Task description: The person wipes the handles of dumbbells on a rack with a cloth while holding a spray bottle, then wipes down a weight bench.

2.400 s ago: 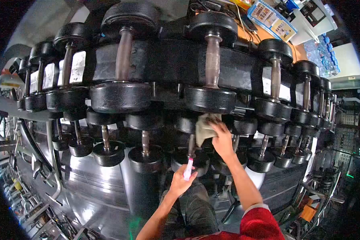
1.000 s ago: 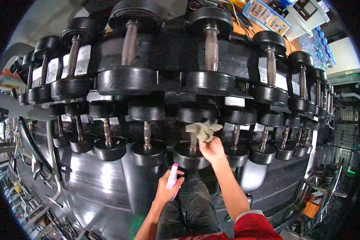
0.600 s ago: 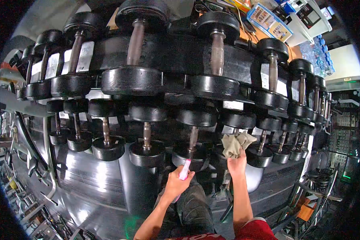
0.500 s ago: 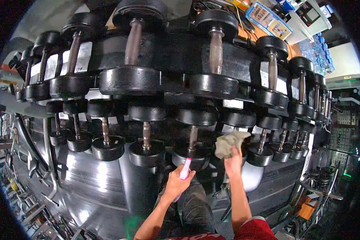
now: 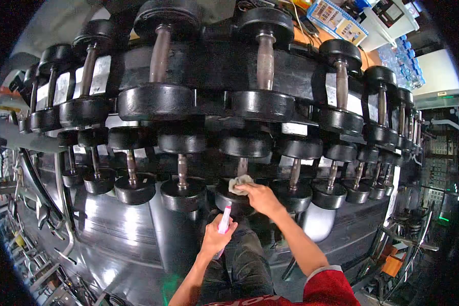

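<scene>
My left hand (image 5: 215,237) is closed around a pink and white spray bottle (image 5: 224,222), whose narrow pink tip points up toward the rack; most of its body is hidden by my fingers. In my right hand (image 5: 261,199) is a crumpled grey-beige cloth (image 5: 238,184). That cloth lies against the near head of a black dumbbell (image 5: 228,198) in the lower row, by the inner end of its metal handle. Just to the right sits another lower-row dumbbell (image 5: 292,196), partly behind my right hand.
Above the lower row runs an upper row of larger dumbbells (image 5: 262,106). Water bottles (image 5: 404,64) and a white container (image 5: 380,33) stand beyond it at the upper right. Gym machine frames (image 5: 61,204) rise on the left, over a shiny dark floor (image 5: 117,224).
My right hand has swung left with the cloth, from the right-hand dumbbell onto the middle one. My left hand with the spray bottle has shifted slightly left and down.
</scene>
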`<state>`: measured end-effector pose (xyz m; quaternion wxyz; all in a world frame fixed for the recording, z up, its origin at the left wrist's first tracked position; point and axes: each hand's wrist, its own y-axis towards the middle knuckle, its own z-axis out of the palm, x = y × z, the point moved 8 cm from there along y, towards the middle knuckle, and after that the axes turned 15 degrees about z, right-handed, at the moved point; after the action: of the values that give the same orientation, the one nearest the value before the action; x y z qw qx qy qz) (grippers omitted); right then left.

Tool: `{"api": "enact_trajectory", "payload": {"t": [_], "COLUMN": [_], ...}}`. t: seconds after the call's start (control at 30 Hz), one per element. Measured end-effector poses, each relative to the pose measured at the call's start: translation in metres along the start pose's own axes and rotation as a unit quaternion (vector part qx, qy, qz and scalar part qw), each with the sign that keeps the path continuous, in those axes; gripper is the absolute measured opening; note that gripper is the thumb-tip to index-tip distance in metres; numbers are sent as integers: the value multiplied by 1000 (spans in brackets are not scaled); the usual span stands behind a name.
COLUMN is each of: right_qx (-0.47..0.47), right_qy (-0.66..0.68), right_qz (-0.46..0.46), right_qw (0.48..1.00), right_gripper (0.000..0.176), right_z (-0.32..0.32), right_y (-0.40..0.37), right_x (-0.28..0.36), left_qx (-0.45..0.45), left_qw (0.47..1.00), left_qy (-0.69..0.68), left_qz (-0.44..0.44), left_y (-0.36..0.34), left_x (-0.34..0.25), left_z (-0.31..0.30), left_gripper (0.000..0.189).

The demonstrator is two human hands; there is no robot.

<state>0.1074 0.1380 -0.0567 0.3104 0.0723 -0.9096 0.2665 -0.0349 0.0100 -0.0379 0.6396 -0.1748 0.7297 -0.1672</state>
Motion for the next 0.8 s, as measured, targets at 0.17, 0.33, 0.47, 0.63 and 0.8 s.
{"api": "enact_trajectory", "payload": {"t": [0.17, 0.33, 0.47, 0.63, 0.8], "right_qx": [75, 33, 119, 160, 163], "right_qy": [-60, -29, -162, -92, 132], "right_qz": [132, 49, 144, 52, -91], "right_qw": [986, 998, 969, 981, 974], "right_gripper": [33, 34, 36, 34, 44], "right_z": [-41, 23, 113, 90, 0], "right_y": [29, 52, 68, 52, -1], "right_x": [12, 42, 25, 29, 28], "left_qx": [-25, -45, -46, -50, -43], "left_qw": [1000, 997, 998, 997, 998], "left_qy": [-4, -57, -42, -57, -50], "left_qz": [4, 0, -10, -16, -18], "left_y": [-5, -7, -11, -14, -15], "left_x": [-7, 1, 1, 5, 2], "left_z": [-16, -22, -24, -19, -22], "left_gripper": [19, 18, 18, 19, 19]}}
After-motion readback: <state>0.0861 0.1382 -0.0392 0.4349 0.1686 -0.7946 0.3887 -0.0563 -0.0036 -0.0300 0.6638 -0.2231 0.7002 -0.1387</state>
